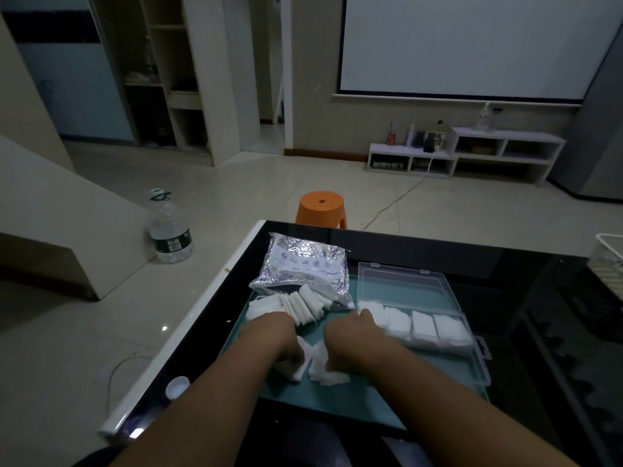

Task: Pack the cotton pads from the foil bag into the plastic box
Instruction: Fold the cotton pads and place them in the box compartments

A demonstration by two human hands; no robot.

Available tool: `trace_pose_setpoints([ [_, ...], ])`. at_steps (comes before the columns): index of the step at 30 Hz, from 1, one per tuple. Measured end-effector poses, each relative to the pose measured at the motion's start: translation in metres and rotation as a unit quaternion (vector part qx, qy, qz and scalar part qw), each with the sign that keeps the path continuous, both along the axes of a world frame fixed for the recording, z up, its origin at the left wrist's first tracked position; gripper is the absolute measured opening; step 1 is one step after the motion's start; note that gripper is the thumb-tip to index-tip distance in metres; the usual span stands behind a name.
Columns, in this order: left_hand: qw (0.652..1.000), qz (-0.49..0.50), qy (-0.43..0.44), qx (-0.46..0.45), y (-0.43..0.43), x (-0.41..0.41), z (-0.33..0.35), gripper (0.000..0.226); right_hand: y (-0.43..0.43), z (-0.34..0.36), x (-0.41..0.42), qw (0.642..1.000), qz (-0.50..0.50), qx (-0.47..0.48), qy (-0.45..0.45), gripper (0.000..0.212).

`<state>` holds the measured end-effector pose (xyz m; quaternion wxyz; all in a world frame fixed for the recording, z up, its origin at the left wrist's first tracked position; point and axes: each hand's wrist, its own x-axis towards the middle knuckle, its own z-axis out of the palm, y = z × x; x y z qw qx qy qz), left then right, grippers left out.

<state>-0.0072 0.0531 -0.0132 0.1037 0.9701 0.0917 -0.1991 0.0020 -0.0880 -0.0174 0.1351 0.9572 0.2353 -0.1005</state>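
A silver foil bag (303, 266) lies on a teal mat (357, 396), its open mouth toward me with white cotton pads (308, 305) spilling out in a fanned row. To its right stands the clear plastic box (448, 294), lid open, with several stacks of pads (421, 326) lined along its near side. My left hand (274, 335) and my right hand (350, 342) are both bent down over a loose heap of pads (320, 369) on the mat in front of the bag, each closed on some of them.
The mat lies on a dark glass table (438, 247) with a white left edge. A small white cap (177, 387) sits near that edge. A white wire basket (610, 261) is at the far right. An orange stool (322, 210) and a water bottle (168, 230) stand on the floor beyond.
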Motion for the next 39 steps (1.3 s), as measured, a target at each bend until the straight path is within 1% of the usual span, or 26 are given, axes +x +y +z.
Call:
trace_pose_setpoints([
  [3, 0.999, 0.009, 0.021, -0.023, -0.001, 0.000, -0.005, 0.030, 0.000, -0.002, -0.002, 1.000, -0.003, 0.000, 0.001, 0.026],
  [6, 0.999, 0.014, 0.026, -0.040, -0.001, -0.001, -0.007, 0.031, 0.001, -0.003, -0.003, 1.000, -0.004, -0.007, 0.004, 0.031],
  [7, 0.999, 0.013, 0.022, -0.041, -0.001, -0.001, -0.007, 0.033, 0.001, -0.003, -0.002, 1.000, -0.003, -0.009, 0.010, 0.033],
  [9, 0.999, 0.013, -0.001, -0.052, 0.000, -0.002, -0.005, 0.031, 0.002, 0.000, -0.003, 1.000, -0.003, -0.009, 0.026, 0.037],
  [13, 0.994, 0.030, -0.030, -0.102, 0.008, -0.001, 0.005, 0.026, -0.001, 0.005, -0.006, 0.997, -0.020, 0.043, 0.056, 0.047],
  [16, 0.983, 0.055, -0.017, -0.175, 0.010, -0.004, 0.013, 0.015, 0.001, 0.008, -0.009, 0.998, -0.010, 0.032, 0.057, 0.037],
  [18, 0.976, 0.068, -0.019, -0.208, 0.009, -0.004, 0.019, 0.015, 0.001, 0.010, -0.010, 0.998, -0.001, 0.026, 0.054, 0.031],
  [21, 0.958, 0.084, -0.065, -0.265, 0.007, -0.002, 0.027, 0.014, -0.001, 0.021, -0.008, 0.998, 0.020, 0.041, 0.032, 0.032],
  [24, 0.948, 0.094, -0.097, -0.287, 0.003, 0.002, 0.033, 0.013, -0.005, 0.028, -0.006, 0.998, 0.039, 0.029, 0.036, 0.033],
  [27, 0.947, 0.089, -0.089, -0.296, -0.001, 0.002, 0.034, 0.015, -0.006, 0.020, -0.006, 0.998, 0.048, 0.028, 0.035, 0.031],
  [30, 0.949, 0.084, -0.088, -0.292, 0.000, 0.003, 0.028, 0.016, -0.004, 0.015, -0.003, 0.997, 0.039, 0.067, 0.030, 0.036],
  [33, 0.959, 0.077, -0.144, -0.232, 0.009, 0.008, 0.024, 0.018, -0.007, 0.021, 0.004, 0.990, 0.001, 0.140, 0.035, 0.042],
  [35, 0.962, 0.067, -0.182, -0.194, 0.012, 0.012, 0.022, 0.021, -0.014, 0.029, 0.008, 0.974, -0.049, 0.215, 0.055, 0.045],
  [37, 0.956, 0.067, -0.197, -0.205, 0.010, 0.014, 0.019, 0.026, -0.023, 0.036, 0.008, 0.953, -0.091, 0.282, 0.068, 0.047],
  [39, 0.942, 0.078, -0.191, -0.265, 0.002, 0.015, 0.018, 0.023, -0.036, 0.042, 0.006, 0.932, -0.121, 0.337, 0.063, 0.045],
])
